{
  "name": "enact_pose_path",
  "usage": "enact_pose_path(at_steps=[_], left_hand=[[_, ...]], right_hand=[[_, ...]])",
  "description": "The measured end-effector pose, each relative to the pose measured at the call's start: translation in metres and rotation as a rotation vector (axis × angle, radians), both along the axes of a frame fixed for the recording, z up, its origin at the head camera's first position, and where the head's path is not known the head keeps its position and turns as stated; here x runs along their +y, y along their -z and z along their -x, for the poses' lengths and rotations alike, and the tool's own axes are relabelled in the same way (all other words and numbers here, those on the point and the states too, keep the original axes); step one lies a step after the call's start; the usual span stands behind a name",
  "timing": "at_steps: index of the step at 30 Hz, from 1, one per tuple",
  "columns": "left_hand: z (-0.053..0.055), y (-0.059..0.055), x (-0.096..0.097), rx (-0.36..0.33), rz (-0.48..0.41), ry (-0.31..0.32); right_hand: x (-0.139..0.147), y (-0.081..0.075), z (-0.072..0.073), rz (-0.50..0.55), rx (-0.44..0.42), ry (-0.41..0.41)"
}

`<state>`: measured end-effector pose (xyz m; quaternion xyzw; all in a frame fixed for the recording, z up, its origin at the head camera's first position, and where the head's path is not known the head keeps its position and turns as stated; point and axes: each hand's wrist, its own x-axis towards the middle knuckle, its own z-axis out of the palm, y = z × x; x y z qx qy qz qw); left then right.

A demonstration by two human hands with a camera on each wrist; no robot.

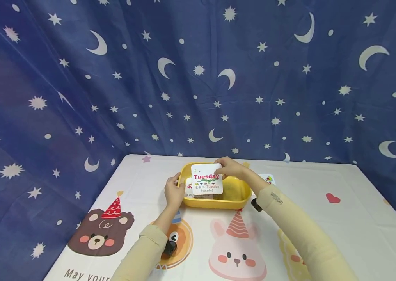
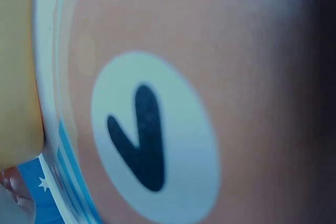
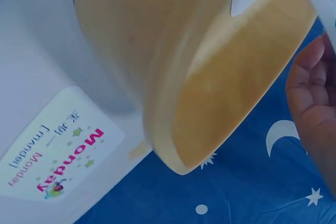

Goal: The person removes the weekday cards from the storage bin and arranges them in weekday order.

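Note:
My right hand (image 1: 231, 168) pinches a white card (image 1: 206, 178) printed "Tuesday" by its right edge, over a yellow basin (image 1: 233, 203). With fingers curled over the basin's left rim, my left hand (image 1: 174, 192) grips it. Inside the basin another card (image 1: 189, 191) lies partly covered by the "Tuesday" card. In the right wrist view the basin (image 3: 220, 108) appears tilted, with the right hand (image 3: 315, 82) at the frame's edge. Only a bit of the left hand (image 2: 16, 198) shows in the left wrist view, at the lower left corner.
A "Monday" card (image 3: 63, 150) lies on the table to the right of the basin, partly hidden by the right arm in the head view. The white tablecloth (image 1: 324, 222) carries cartoon animal prints. A blue curtain (image 1: 198, 93) with moons and stars hangs behind the table.

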<state>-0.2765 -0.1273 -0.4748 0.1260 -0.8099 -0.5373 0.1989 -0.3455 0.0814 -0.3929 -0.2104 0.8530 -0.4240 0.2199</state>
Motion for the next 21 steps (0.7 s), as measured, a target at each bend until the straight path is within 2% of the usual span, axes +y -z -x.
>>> enact_pose_path(at_steps=[8,21], left_hand=[[-0.002,0.001,-0.002,0.002,-0.002,-0.004],[-0.001,-0.001,-0.003,0.008,-0.009,0.011]], right_hand=[[0.007,-0.001,-0.011,0.125,-0.058,0.162],[0.023,0.002,-0.022,0.316,-0.207,0.32]])
